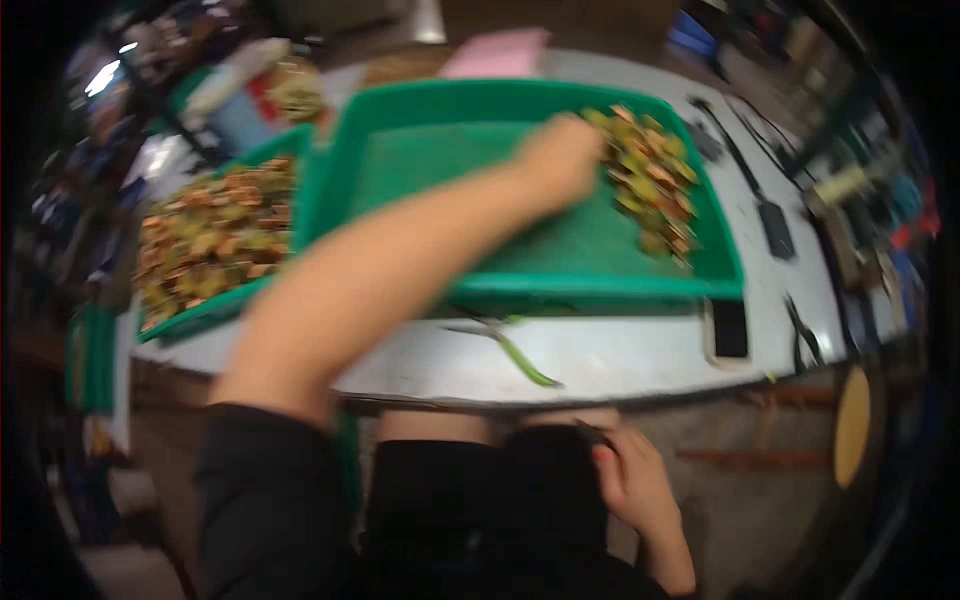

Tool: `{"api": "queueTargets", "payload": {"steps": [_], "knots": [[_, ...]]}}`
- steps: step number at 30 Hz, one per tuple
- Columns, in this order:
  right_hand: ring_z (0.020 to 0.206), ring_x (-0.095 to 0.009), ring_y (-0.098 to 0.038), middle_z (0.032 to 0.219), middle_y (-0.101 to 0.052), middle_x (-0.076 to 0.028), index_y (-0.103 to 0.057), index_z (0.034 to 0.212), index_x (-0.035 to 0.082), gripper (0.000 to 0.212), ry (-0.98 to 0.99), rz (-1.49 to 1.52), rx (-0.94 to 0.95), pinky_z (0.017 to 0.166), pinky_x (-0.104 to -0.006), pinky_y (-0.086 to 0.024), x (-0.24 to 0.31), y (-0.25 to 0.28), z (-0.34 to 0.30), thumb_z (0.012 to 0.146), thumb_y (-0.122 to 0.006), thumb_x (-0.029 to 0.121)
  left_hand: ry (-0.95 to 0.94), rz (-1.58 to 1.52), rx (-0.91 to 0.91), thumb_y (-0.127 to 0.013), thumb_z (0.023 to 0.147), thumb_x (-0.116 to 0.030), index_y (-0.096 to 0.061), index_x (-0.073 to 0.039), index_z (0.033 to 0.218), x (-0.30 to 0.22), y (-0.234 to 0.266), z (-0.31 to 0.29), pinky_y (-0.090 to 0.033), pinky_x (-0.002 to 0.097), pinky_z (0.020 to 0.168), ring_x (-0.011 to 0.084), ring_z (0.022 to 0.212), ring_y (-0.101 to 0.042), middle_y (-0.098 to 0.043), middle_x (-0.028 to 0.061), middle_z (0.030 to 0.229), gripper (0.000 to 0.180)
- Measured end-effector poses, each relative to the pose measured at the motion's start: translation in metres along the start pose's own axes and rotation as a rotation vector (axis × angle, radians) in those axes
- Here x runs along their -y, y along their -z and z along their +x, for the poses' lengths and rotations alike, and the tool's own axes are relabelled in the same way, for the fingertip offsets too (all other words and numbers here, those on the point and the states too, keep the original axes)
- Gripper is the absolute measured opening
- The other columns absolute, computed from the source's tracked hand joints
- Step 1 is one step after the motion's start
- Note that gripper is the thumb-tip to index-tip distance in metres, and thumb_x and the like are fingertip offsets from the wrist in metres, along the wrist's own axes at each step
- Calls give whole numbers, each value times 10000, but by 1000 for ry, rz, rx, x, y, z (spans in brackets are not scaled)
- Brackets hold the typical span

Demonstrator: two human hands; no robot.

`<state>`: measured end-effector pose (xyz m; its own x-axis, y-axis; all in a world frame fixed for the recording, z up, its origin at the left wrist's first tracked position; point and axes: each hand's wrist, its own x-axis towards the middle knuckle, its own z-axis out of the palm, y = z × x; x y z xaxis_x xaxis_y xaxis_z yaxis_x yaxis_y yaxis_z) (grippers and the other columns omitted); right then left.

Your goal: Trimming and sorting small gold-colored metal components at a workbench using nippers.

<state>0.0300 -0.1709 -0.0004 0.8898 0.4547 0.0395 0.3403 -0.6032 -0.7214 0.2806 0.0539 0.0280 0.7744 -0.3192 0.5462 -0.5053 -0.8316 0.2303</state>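
Closest to the camera, black sleeve (265,480) and bare left forearm, stretched over a green tray (600,287) on a pale worktable (620,355). Along the table, near the tray, green-handled snips (525,360), a phone (728,333) and dark pliers (802,335); behind, a pink sheet (497,54). To the left, a second green tray (205,317) with a fuller pile (215,235) of brown and yellow pieces. Around everything, a dim, crowded room (edges bent and blurred), with a yellowish oval seat (853,428) at lower right.

Inside the first tray, against the right side, a heap (650,180) of similar small pieces: long axis from the far wall toward the near right corner, narrower end pointing nearer. At its upper left edge, left hand (565,160); fingers hidden, so cannot tell whether open or closed. Down by the right knee, right hand (635,475), curled around a slim dark thing (592,433) (too blurred to name).
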Motion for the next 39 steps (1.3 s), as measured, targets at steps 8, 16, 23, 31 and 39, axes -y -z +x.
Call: {"api": "queueTargets", "payload": {"steps": [8,16,23,31,39], "knots": [[794,-306,-568,898,-597,-170,-567,938,-27,203,-195,-1,28,736,-340,-452,-33,-3,-27,895,-457,138,403,-61,44,-574,694,-4,-502,13,929,-28,-71,32,-502,446,676,377,753,-586,-554,205,894,247],[771,-302,-559,863,-582,-172,-543,943,-20,246,-236,237,176,722,-345,-449,-51,-8,-38,936,-404,183,672,-704,250,-604,693,-39,-497,20,933,-11,-13,2,-510,344,588,250,653,-566,-557,158,828,269],[799,-280,-568,890,-567,-168,-525,1019,-5,252,-589,1492,242,715,-385,-471,-41,-17,-53,920,-411,197,760,-1432,152,-538,831,-113,-529,3,969,-65,94,-59,-430,233,497,166,692,-535,-551,129,876,181],[877,-287,-558,960,-528,-199,-412,1185,-32,366,-752,1483,353,794,-487,-462,-11,-1,-42,923,-338,212,833,-1736,211,-536,867,-16,-423,39,1256,-115,116,-131,-441,241,528,157,708,-515,-554,161,1036,410],[931,-275,-542,955,-543,-203,-446,1145,-75,382,-608,1459,238,825,-350,-424,19,24,-33,862,-371,170,762,-1892,80,-590,723,178,-433,3,1139,-131,95,-171,-535,293,657,277,847,-614,-550,208,1076,479]]}}
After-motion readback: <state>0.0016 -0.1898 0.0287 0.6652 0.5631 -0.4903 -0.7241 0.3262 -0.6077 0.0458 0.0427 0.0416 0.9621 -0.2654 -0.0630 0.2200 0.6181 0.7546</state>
